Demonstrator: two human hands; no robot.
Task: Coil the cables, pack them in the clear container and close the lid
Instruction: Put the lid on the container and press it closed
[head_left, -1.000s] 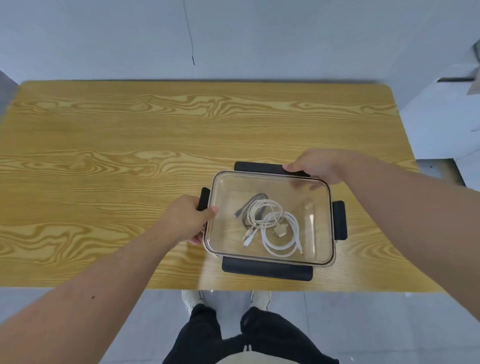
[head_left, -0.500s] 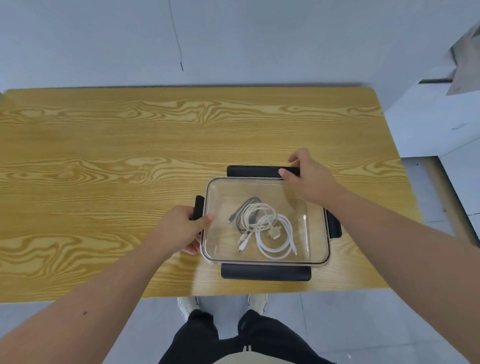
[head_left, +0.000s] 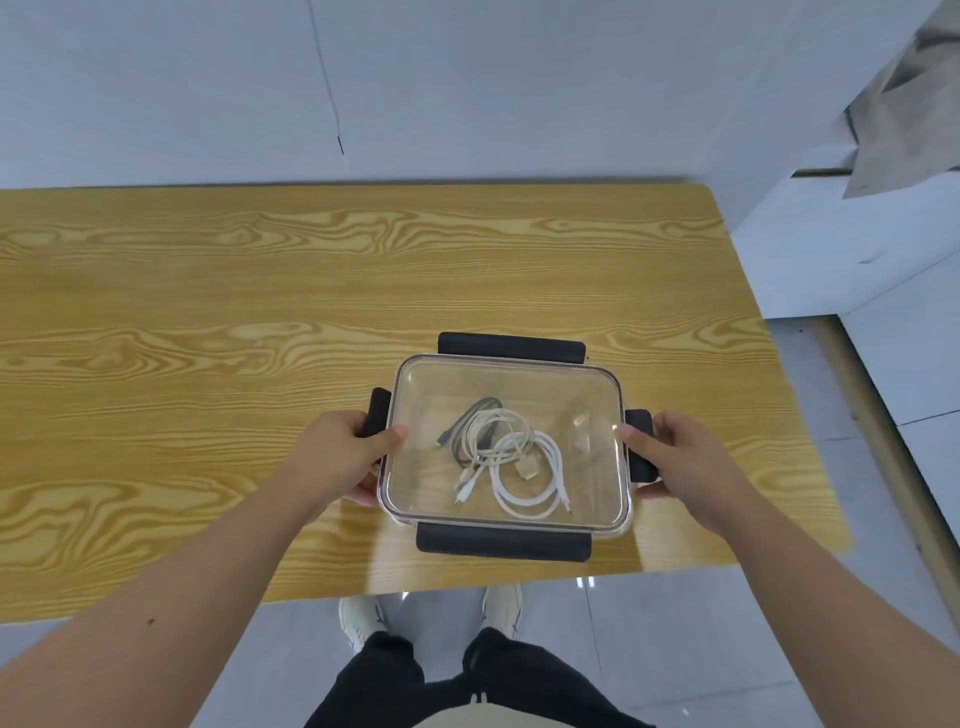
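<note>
A clear rectangular container with its clear lid on top sits near the table's front edge. Several coiled cables, white and grey, lie inside it. Black latch flaps stick out on all four sides; the front flap and back flap lie flat. My left hand grips the left flap, thumb on the lid's left edge. My right hand grips the right flap, thumb on the lid's right edge.
The wooden table stretches far to the left and back. Its front edge runs just below the container, and its right edge is close to my right hand. A white wall stands behind; white furniture is at the right.
My right hand left the back flap and came to the container's right side, where it now grips the right flap. My left hand stays on the left flap.
</note>
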